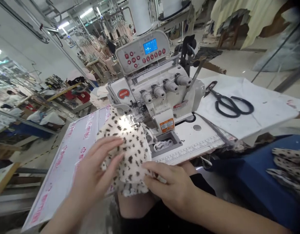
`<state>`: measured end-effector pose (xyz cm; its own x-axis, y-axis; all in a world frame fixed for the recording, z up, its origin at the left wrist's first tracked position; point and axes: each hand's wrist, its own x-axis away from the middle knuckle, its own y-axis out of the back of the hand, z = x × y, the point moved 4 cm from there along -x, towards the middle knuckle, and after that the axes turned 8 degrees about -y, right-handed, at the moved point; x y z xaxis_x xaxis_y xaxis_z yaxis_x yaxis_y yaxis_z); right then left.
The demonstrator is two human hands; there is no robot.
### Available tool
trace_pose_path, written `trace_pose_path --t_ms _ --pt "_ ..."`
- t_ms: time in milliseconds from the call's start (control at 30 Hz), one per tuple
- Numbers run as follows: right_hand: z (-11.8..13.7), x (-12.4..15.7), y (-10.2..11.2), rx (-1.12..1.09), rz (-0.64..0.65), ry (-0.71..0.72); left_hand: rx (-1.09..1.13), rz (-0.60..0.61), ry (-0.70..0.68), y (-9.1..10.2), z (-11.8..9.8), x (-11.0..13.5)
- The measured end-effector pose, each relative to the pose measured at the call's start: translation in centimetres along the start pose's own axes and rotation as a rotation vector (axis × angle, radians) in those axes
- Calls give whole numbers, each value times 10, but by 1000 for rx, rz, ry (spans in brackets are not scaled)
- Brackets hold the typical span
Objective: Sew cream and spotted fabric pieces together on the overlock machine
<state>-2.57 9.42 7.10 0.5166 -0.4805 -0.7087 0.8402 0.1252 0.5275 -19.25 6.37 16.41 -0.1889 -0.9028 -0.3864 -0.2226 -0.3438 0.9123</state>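
Note:
A piece of cream plush fabric with dark brown spots (127, 152) lies bunched on the white table of an overlock sewing machine (152, 94). Its far end reaches under the presser foot (136, 115). My left hand (98, 169) lies across the fabric's near side, fingers spread on top. My right hand (167, 185) grips the lower right edge of the fabric. The needle area is partly hidden by the cloth and a bright glare.
Black-handled scissors (229, 104) lie on a white sheet (262, 107) right of the machine. Spotted fabric pieces (287, 165) rest on a blue surface (252, 175) at right. A pink-lettered white board (64, 159) extends left. Other workers and garment racks stand in the distance.

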Motion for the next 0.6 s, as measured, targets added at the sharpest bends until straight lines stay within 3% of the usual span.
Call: trace_pose_path --t_ms 133,200,300,500,600 --pt "2 -3 5 -51 -125 -98 4 81 -31 -43 -2 -31" --pt "0 -3 5 -94 -155 -157 54 93 -21 -52 7 -34" --pt "-2 -3 3 -155 -171 -176 101 51 -20 -49 17 -33" --pt "-5 -8 11 -187 -181 -51 128 49 -56 -44 16 -30" --pt "-8 -7 8 -256 -102 -54 110 86 -107 -42 14 -26"
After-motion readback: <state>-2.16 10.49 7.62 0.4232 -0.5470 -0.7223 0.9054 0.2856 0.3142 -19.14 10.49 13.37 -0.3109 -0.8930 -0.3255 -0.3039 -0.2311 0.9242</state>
